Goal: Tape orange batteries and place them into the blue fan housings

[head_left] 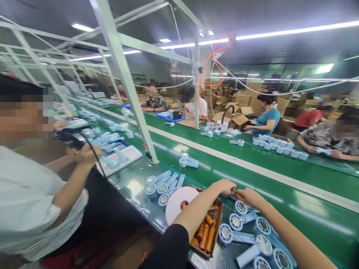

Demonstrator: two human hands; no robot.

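My left hand [226, 186] and my right hand [246, 197] are close together above the green belt's near edge. The fingers of both are closed round a small orange-brown piece [238, 195], mostly hidden between them. Below my left forearm lies a cardboard tray [219, 224] holding several orange cylinders [205, 233]. A white disc or roll [179, 203] rests over its left part. Several light blue round-headed housings [236, 222] lie on the metal table to the right of the tray, under my right hand and forearm. More blue housings [162, 188] lie left of the disc.
The green conveyor belt [179, 149] runs diagonally past the table, with two blue housings [189, 161] on it. A slanted metal post [126, 82] stands ahead. At the left, a person in white [30, 198] works beside a white tray [131, 155]. More people sit across the belt.
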